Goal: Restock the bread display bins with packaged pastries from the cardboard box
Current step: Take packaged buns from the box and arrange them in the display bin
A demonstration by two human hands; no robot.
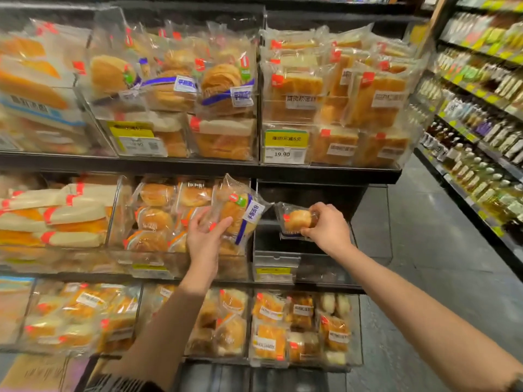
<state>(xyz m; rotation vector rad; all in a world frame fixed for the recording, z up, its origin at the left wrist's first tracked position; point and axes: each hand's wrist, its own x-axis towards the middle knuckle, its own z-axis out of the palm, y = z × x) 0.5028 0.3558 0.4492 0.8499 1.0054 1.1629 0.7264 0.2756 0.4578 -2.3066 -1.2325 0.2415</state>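
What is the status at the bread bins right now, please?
Left hand grips a tall pastry pack at the middle-shelf bin. Right hand pinches a small bun pack over the near-empty bin. Nothing in the way.

2 bare arms came up from the bottom of the picture. The left hand [204, 236] and the right hand [325, 226] wore no gloves and no rings that could be seen. Both forearms were bare, with no sleeves over them. The fingernails were short and plain. At the bottom left of the picture, near the left elbow, there was a bit of dark cloth with pale marks on it. It was too blurry to tell what the marks were.
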